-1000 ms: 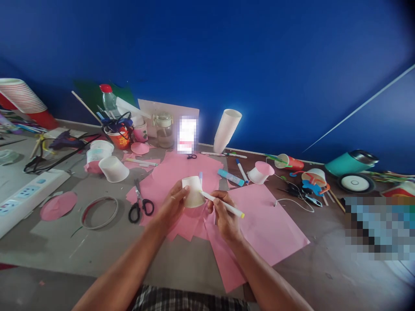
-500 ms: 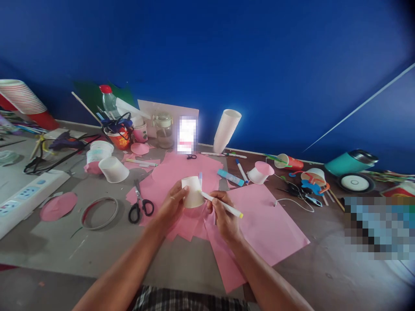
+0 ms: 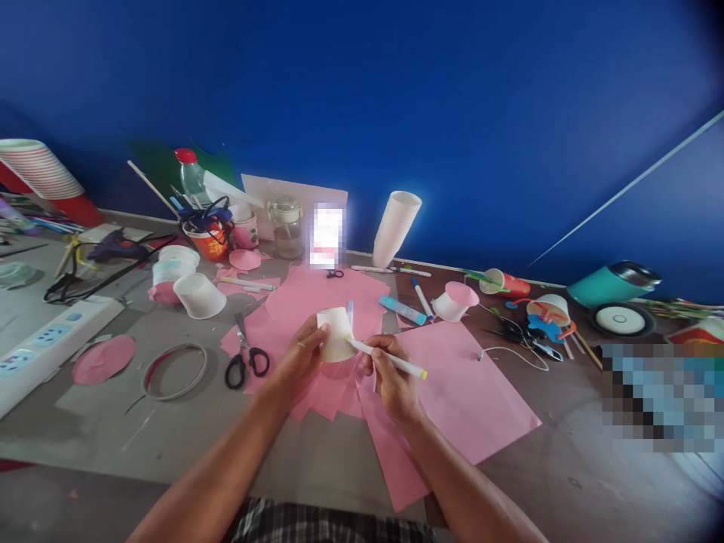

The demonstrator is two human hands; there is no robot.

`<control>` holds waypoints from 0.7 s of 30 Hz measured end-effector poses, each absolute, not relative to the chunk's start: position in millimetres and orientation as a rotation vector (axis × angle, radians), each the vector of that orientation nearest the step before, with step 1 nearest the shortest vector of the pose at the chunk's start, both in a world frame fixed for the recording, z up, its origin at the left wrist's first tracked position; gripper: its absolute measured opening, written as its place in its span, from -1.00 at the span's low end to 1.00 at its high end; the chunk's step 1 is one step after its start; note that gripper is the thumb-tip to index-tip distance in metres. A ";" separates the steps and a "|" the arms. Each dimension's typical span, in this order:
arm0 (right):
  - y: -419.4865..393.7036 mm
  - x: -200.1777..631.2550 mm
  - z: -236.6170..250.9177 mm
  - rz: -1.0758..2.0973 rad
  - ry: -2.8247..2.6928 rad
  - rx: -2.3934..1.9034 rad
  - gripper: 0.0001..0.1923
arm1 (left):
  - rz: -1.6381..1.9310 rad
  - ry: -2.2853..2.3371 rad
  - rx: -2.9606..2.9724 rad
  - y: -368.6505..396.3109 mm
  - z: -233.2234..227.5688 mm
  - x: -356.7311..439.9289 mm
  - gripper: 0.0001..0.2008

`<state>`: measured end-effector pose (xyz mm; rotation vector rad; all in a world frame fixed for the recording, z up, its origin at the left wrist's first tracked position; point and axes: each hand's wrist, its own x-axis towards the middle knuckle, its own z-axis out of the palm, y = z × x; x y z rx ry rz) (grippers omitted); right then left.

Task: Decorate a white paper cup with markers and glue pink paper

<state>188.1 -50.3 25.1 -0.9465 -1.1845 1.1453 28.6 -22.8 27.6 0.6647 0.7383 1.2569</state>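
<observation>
A white paper cup [image 3: 335,335] is held tilted over the pink paper by my left hand [image 3: 306,353], whose fingers are closed around its left side. In my right hand [image 3: 390,372] is a white marker pen [image 3: 401,364] with a yellow end, gripped like a writing tool. Its tip meets the cup's wall near the lower right. Pale yellow shows faintly on the cup. Pink paper [image 3: 345,292] lies beneath both hands, with another pink sheet [image 3: 458,392] to the right. Black-handled scissors [image 3: 244,356] rest left of my left hand.
A glue stick [image 3: 402,310] and a blue-capped marker [image 3: 421,299] lie beyond my right hand. A cup stack [image 3: 395,228] leans near the blue wall. A tape roll [image 3: 175,372] and a power strip [image 3: 48,343] lie left. On the right is a teal bottle [image 3: 608,284].
The marker tip has shifted slightly left on the cup's wall, and my right hand has moved a little with it. My left hand keeps the cup almost still.
</observation>
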 end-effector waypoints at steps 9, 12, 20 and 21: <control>-51.2 188.9 24.7 1.161 -1.174 -0.926 -0.79 | 1.258 0.743 0.677 -21.0 23.2 28.3 -0.66; -52.4 188.6 27.7 1.130 -1.228 -0.939 -0.77 | 1.252 0.723 0.677 -20.9 21.6 28.0 -0.66; -54.1 188.0 30.5 1.093 -1.298 -0.935 -0.71 | 1.254 0.734 0.672 -21.9 24.2 28.9 -0.64; -54.4 188.1 30.9 1.086 -1.314 -0.937 -0.71 | 1.256 0.731 0.678 -22.2 24.6 28.9 -0.65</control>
